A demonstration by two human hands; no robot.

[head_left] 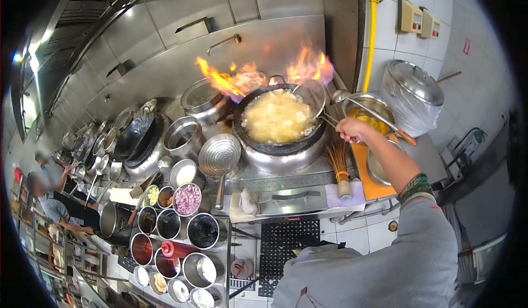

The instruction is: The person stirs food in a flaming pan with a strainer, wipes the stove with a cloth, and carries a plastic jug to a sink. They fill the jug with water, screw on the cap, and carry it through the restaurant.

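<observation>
My right hand (353,130) is closed round the thin handle of a wire strainer (311,96). The strainer's mesh head rests over the right side of a black wok (242,134). Pale, frothy, bubbling food (276,115) fills the wok, though single pieces are hard to make out. Tall flames (309,69) rise behind the wok on both sides. Just right of my hand, a ladle (379,113) with a wooden handle lies across a metal bowl (347,108) of yellow oil. Outside the picture is my left hand.
A perforated skimmer (220,155) lies left of the wok. A bamboo brush (337,162) stands at the front right. Several metal pots hold sauces and chopped onion (187,199) at lower left. A lidded pot (415,84) stands at right. People (55,201) stand at far left.
</observation>
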